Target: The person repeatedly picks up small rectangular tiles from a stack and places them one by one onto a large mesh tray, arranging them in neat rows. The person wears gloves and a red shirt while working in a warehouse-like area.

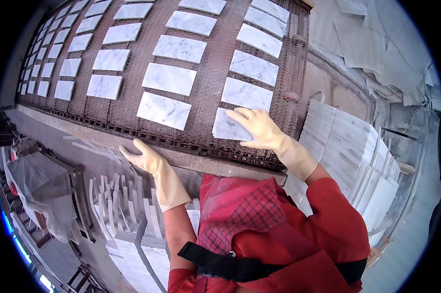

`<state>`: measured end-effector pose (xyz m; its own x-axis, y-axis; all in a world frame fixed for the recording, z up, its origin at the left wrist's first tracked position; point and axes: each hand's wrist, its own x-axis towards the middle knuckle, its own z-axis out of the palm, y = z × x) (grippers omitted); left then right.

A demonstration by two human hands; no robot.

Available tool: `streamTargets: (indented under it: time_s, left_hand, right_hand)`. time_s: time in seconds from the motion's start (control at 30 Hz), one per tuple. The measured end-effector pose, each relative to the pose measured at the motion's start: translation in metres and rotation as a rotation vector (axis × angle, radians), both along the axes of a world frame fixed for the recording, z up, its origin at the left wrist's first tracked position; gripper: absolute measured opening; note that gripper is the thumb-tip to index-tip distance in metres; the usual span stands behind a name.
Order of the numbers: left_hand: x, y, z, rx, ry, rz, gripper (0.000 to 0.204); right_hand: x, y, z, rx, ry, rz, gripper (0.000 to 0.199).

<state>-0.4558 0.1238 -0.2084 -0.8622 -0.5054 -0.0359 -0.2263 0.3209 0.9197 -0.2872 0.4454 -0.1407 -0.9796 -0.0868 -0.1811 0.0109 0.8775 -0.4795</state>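
**Ana:** Where is the right hand (259,128)?

**Ben:** It is near the middle, a bit toward 3 o'clock. It wears a pale rubber glove. It lies flat on a white marble tile (228,128), fingers spread, pointing to 10 o'clock. The hand presses on top of the tile. It is not wrapped around it.

**Ana:** And where is that tile?

**Ben:** It lies on the wire mesh belt (210,78), at the near edge of the belt. It is the closest tile in its row. The next tile (246,94) in that row sits just past it, toward 12 o'clock.

**Ana:** What about the left hand (143,157)?

**Ben:** It is at 9 o'clock from the right hand, also in a pale glove. It is open and rests on the metal edge (201,163) of the belt. It holds nothing.

**Ana:** What else is on the belt?

**Ben:** Lots of white tiles in rows (164,78), running away to 11 o'clock. They lie apart from each other.

**Ana:** And close to the person?

**Ben:** A stack of white slabs (349,146) stands at 3 o'clock. Thin white strips (125,205) stand on end at 8 o'clock. The person has red sleeves (337,215) and a red apron (240,210).
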Motion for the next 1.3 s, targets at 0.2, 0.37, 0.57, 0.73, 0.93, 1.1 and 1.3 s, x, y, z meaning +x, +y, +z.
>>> streamTargets:
  time_s: [0.2,0.37,0.57,0.73,0.93,1.1,1.3]
  left_hand:
    - [0.002,0.002,0.002,0.001,-0.025,0.0,0.083]
    - [0.002,-0.001,0.0,-0.039,-0.019,-0.015,0.084]
    - [0.003,0.001,-0.005,-0.003,0.006,-0.025,0.086]
    - [0.004,-0.004,-0.01,-0.026,0.008,-0.021,0.087]
    - [0.011,0.005,0.001,-0.006,-0.007,-0.026,0.089]
    - [0.011,0.001,-0.002,-0.035,-0.027,-0.028,0.088]
    - [0.012,0.002,-0.001,-0.044,-0.032,-0.019,0.088]
  right_hand:
    - [0.001,0.006,-0.008,-0.03,0.068,0.017,0.117]
    - [0.009,0.003,0.0,-0.007,0.132,-0.034,0.114]
    - [0.051,0.016,0.028,-0.097,0.221,-0.247,0.113]
    - [0.111,0.035,0.025,-0.053,0.279,-0.482,0.111]
    - [0.153,0.044,-0.002,0.011,0.113,-0.688,0.114]
    - [0.156,0.045,-0.015,0.045,0.058,-0.69,0.115]
    - [0.149,0.047,-0.008,0.087,-0.054,-0.67,0.117]
